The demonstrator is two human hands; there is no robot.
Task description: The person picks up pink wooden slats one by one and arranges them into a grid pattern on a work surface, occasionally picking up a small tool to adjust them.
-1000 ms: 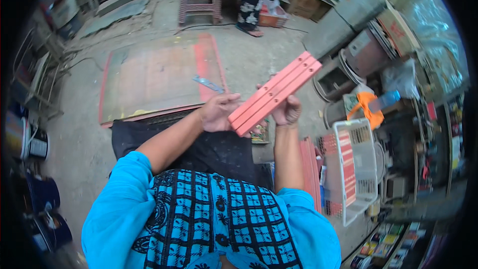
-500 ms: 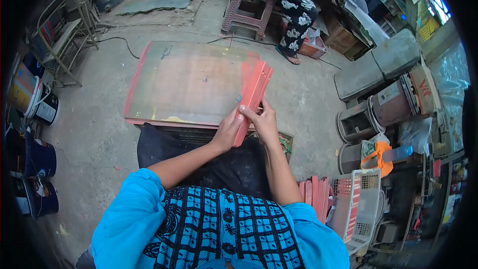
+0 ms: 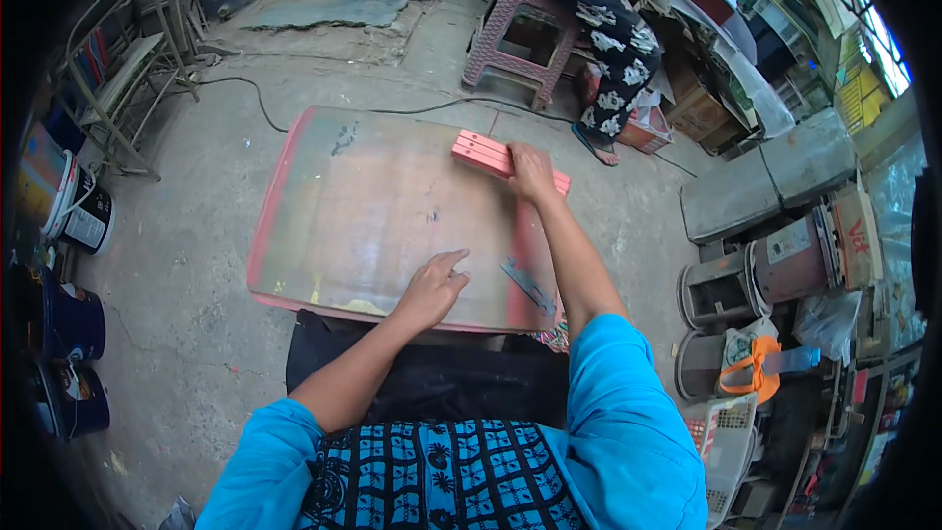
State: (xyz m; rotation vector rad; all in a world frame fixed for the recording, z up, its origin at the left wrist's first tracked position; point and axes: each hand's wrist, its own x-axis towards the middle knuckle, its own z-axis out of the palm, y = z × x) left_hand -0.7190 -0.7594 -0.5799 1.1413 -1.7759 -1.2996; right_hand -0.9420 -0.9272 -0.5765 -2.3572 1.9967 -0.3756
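A low work table [image 3: 383,196] with a worn, clouded top and pink-stained edges stands before me. Near its far right corner, my right hand [image 3: 531,173] is closed over a bundle of long pink-red bars [image 3: 480,151] with small holes in their ends. The bars lie crosswise, sticking out on both sides of the hand; whether they touch the top is hard to tell. My left hand [image 3: 432,292] holds nothing, its fingers apart above the near edge. A flat grey-blue piece [image 3: 527,285], perhaps a tool, rests on the near right part of the table.
Beyond the table, a person in patterned trousers [image 3: 613,49] sits by a pink plastic stool [image 3: 517,29]. Paint buckets [image 3: 83,201] line the left. On the right are a white crate [image 3: 731,442], an orange bag [image 3: 751,371] and metal drums [image 3: 718,280]. A cable [image 3: 422,110] crosses the floor.
The pink bars have gone from upright between both hands near me to crosswise at the table's far right, under my right hand alone. My left hand has let go. The flat grey-blue piece is now uncovered.
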